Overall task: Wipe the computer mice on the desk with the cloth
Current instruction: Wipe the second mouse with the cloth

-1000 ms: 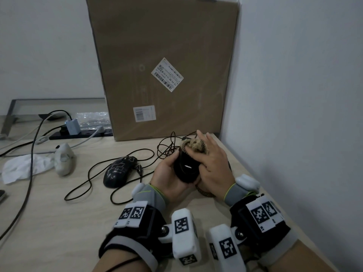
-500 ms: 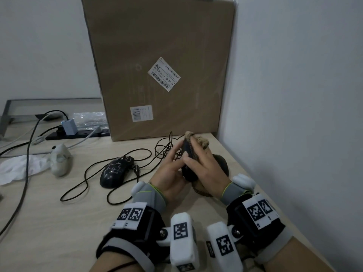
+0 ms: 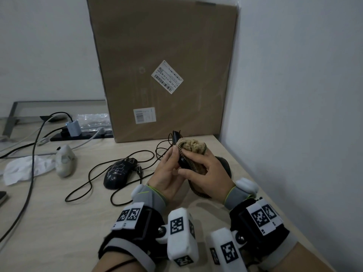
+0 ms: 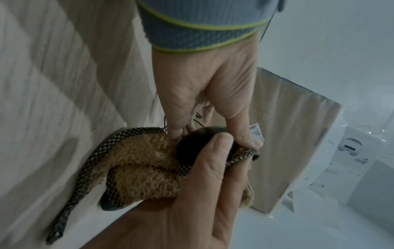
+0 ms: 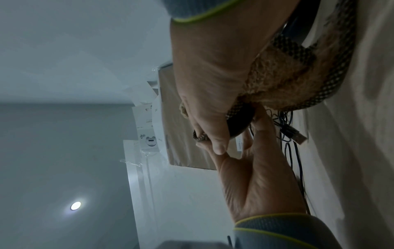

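Note:
My left hand (image 3: 170,163) grips a black wired mouse (image 3: 181,161) and holds it on edge above the desk. My right hand (image 3: 204,169) holds a tan fluffy cloth (image 3: 193,146) with a dark checkered hem against the mouse's right side. In the left wrist view, the right thumb (image 4: 215,148) lies on the mouse (image 4: 196,143) beside the bunched cloth (image 4: 145,165). The right wrist view shows the cloth (image 5: 283,80) wrapped round the mouse (image 5: 238,123). A patterned black mouse (image 3: 120,171) and a white mouse (image 3: 63,160) lie on the desk to the left. A dark mouse (image 3: 223,163) shows partly behind my right hand.
A tall cardboard box (image 3: 163,69) leans at the back and a wall (image 3: 294,114) stands close on the right. Loops of black cable (image 3: 92,181) run across the desk. A power strip (image 3: 82,134), grey cables and a white tissue (image 3: 21,169) lie at the left.
The held mouse has been turned from top-up onto its edge and raised a little. The cloth has moved from its front end to cover its right side.

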A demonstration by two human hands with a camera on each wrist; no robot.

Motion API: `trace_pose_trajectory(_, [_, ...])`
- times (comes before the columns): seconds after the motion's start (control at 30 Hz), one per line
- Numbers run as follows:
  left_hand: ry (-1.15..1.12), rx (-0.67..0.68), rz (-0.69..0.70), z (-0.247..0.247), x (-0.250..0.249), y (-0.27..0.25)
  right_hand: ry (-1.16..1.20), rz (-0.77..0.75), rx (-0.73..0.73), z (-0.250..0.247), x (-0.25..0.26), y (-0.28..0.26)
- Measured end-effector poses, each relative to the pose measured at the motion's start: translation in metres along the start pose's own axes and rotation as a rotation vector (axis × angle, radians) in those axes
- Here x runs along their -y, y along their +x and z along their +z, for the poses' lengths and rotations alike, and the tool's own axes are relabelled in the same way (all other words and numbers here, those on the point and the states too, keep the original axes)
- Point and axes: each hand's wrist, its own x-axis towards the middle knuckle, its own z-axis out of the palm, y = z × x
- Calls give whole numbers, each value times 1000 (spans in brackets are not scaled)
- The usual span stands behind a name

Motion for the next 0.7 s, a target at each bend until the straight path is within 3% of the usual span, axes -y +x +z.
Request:
trace_pose_trajectory(0.23, [-89,-34,5,-2,-12,3,-43,-64,82,5,-9,-1])
trace_pose_trajectory(0.43, [-159,-52,8,-3,-8,5,-98,-128,-27,4,-5,0])
trace_pose_trajectory(0.57, [-85,-30,-49,-3,-9,2,-137,-154,-43,4,-1,0])
trace_pose_trajectory(0.7, [77,9,-85,7,-7,-5,-203,-46,-12,1,-2,0])
